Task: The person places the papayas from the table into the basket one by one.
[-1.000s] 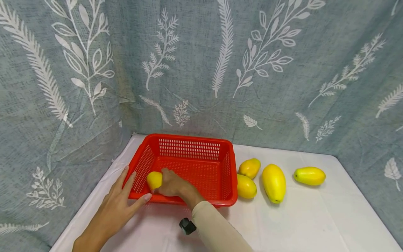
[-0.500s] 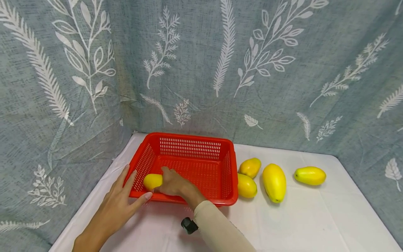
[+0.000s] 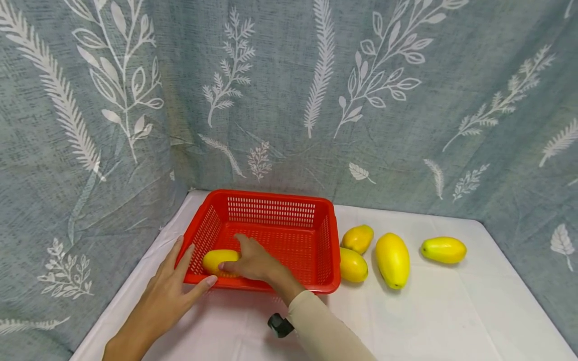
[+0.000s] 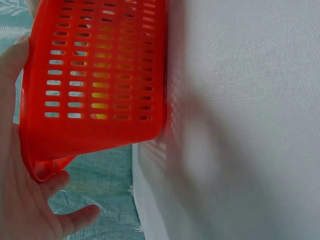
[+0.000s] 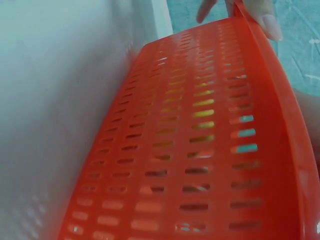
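A yellow mango [image 3: 219,261] lies in the front left corner of the red plastic basket [image 3: 271,288]. My right hand [image 3: 255,258] is over the basket with its fingers spread, the thumb touching the mango's right end. My left hand [image 3: 164,293] rests at the basket's front left corner, fingers extended along the left rim and thumb on the front rim. From the left wrist, the left hand [image 4: 22,200] shows around the corner, with its fingers spread. Through the slots in the right wrist view, bits of the yellow mango [image 5: 203,113] show; the basket wall hides most of it.
Right of the basket, two mangoes [image 3: 358,239] lie close together against its side. Beyond them are a larger, papaya-like yellow fruit [image 3: 392,260] and another yellow fruit [image 3: 444,250]. A white cloth [image 3: 433,316] covers the table; a patterned curtain [image 3: 289,100] hangs behind.
The mango has settled flat in the front left corner. My right hand has loosened from it, spreading its fingers and moving slightly right. My left hand stays in place.
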The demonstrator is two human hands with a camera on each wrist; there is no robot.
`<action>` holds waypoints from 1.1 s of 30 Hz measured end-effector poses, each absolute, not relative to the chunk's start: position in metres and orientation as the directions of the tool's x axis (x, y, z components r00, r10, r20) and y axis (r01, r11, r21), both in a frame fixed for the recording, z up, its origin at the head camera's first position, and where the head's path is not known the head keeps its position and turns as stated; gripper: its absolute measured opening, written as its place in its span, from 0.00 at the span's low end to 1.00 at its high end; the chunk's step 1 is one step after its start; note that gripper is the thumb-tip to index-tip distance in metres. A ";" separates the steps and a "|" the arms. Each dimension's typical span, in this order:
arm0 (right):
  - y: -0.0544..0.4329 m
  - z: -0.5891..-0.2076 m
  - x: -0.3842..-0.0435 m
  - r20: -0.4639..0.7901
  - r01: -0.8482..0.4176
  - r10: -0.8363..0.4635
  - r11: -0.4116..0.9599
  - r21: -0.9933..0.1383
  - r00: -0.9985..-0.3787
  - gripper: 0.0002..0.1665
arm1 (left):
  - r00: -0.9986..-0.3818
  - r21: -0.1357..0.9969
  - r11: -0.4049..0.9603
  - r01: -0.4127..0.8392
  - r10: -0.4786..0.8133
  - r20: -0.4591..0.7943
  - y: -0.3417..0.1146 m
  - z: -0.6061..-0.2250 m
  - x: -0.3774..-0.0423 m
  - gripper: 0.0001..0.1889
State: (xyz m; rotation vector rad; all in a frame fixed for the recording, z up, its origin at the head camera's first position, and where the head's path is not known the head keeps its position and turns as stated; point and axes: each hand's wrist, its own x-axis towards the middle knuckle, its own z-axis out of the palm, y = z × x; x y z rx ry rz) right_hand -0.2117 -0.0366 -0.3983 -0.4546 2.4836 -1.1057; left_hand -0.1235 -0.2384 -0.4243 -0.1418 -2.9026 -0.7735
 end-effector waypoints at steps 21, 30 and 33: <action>0.022 -0.377 -0.201 -0.072 -0.176 -0.454 0.482 -0.859 -0.888 0.48 | -0.986 0.500 0.857 0.125 0.051 0.158 -0.237 -0.424 -0.123 0.53; 0.061 -0.366 -0.184 0.004 -0.221 -0.486 0.391 -0.893 -0.874 0.45 | -0.988 0.510 0.852 0.120 0.053 0.143 -0.235 -0.425 -0.125 0.54; 0.073 -0.364 -0.178 0.021 -0.219 -0.480 0.360 -0.907 -0.877 0.44 | -0.988 0.512 0.850 0.122 0.054 0.146 -0.235 -0.427 -0.126 0.54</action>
